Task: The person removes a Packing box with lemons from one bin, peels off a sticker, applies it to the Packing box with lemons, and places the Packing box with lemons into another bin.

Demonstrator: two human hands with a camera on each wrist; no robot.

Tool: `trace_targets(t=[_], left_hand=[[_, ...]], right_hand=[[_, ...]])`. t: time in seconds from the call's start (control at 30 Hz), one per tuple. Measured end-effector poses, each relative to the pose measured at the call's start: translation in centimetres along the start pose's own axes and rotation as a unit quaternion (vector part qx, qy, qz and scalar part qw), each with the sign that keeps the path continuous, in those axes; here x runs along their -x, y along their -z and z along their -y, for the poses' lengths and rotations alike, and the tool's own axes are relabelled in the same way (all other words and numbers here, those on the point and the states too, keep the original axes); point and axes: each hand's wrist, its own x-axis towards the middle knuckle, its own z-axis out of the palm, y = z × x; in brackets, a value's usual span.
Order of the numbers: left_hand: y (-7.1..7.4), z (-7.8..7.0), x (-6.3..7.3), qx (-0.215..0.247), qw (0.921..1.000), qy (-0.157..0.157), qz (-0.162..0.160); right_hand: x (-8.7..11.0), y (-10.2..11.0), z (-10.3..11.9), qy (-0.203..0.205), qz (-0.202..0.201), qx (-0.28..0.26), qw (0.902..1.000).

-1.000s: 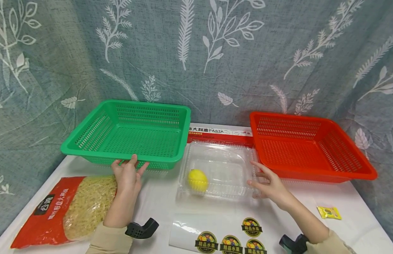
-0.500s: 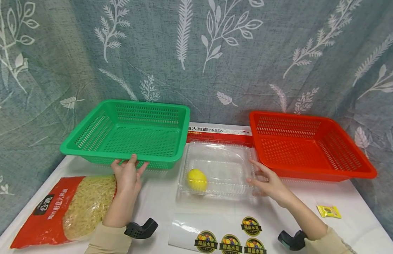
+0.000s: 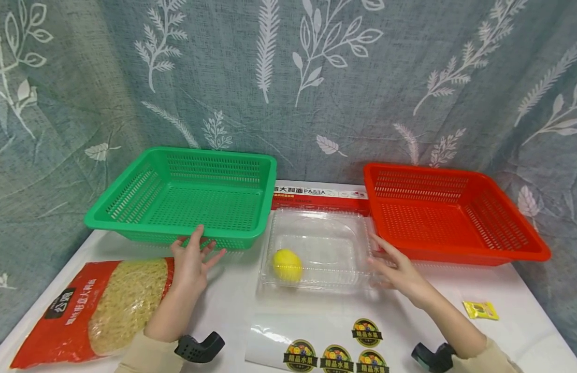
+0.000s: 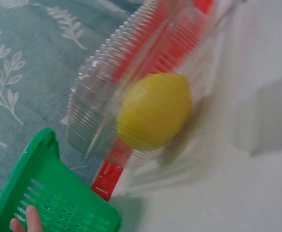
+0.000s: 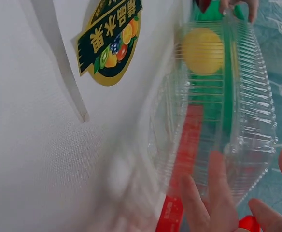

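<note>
At the front rim of the green basket (image 3: pixel 144 230), left hand (image 3: pixel 191 263), fingers loosely spread, gripping nothing; rim contact can't be told. By the right edge of the clear container (image 3: pixel 335 248), right hand (image 3: pixel 402 277), fingers apart, holding nothing; fingertip contact with plastic, can't tell. Yellow lemon (image 3: pixel 287 265) shows through the container at its near-left corner. Container between green basket and red basket (image 3: pixel 456 252), PASTA-printed red-and-white package (image 3: pixel 316 201) just behind. Red pasta bag (image 3: pixel 127 305) left of left forearm. Nearer edge: glossy sheet (image 3: pixel 270 339), round fruit stickers (image 3: pixel 366 332). Small yellow packet (image 3: pixel 480 310) right of right forearm. Leaf-print curtain (image 3: pixel 223 77) at back.
</note>
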Motion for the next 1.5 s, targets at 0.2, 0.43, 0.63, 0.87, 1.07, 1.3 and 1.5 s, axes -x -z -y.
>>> trace_targets(t=[0.2, 0.43, 0.63, 0.87, 1.07, 1.3, 1.5], left_hand=[[0.8, 0.4, 0.4, -0.076, 0.9949, 0.031, 0.058], [1.1, 1.7, 1.3, -0.212, 0.9733, -0.009, 0.088], [1.0, 2.1, 2.2, -0.258, 0.9576, -0.034, 0.124], [-0.1, 2.6, 3.0, -0.305, 0.9321, -0.102, 0.167], [-1.0, 3.2, 4.0, -0.347, 0.8943, -0.168, 0.227], [-2.2, 4.2, 5.3, -0.371, 0.8583, -0.206, 0.289], [-3.5, 5.1, 6.7, -0.404, 0.8179, -0.234, 0.337]], right_hand=[[1.1, 0.6, 0.0, 0.019, 0.005, -0.001, 0.9998], [2.9, 1.0, 0.0, 0.017, -0.003, 0.0, 0.9998], [4.2, 0.8, -0.1, 0.015, -0.022, 0.001, 0.9997], [5.1, 0.5, -0.7, 0.021, -0.032, -0.006, 0.9992], [5.5, -0.1, -1.1, 0.011, -0.035, -0.006, 0.9993], [6.0, -0.5, -1.9, 0.015, -0.003, -0.003, 0.9999], [6.5, -0.8, -2.7, -0.003, 0.012, -0.025, 0.9996]])
